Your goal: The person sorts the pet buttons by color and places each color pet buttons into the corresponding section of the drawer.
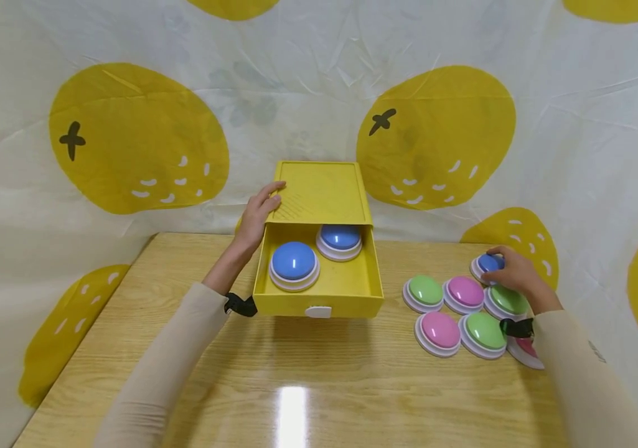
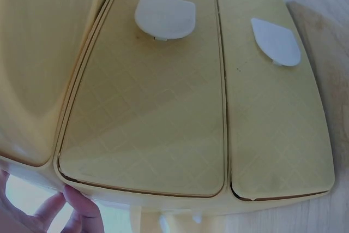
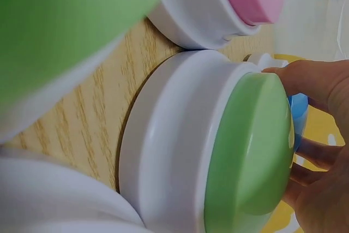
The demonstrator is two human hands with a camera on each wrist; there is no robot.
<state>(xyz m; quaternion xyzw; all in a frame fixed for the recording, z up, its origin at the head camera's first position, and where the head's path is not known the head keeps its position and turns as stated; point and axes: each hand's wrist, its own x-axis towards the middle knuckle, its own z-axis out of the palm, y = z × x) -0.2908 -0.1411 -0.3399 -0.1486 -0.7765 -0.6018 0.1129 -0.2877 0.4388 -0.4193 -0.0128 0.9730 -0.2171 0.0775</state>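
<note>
- The left hand (image 1: 257,214) is laid on the left edge of the yellow cabinet (image 1: 321,193), its fingers loosely extended.
- To the right of that hand, and nearer the wearer, the drawer (image 1: 279,306) is pulled out; two blue buttons (image 1: 294,261) are already held inside it.
- A third blue button (image 1: 488,261) stands outside, at the fingertips of the right hand (image 1: 515,272); it appears to be gripped between thumb and fingers, though whether it is lifted cannot be told.
- Left outside as well, nearer the wearer and mostly to the left of the right hand, are three green buttons (image 1: 426,290) and two pink buttons (image 1: 466,291); another pinkish button (image 1: 525,356) is partly covered by the right sleeve (image 1: 576,361).
- Judged by colour, the blue set is nearly gathered, with one seen outside.
</note>
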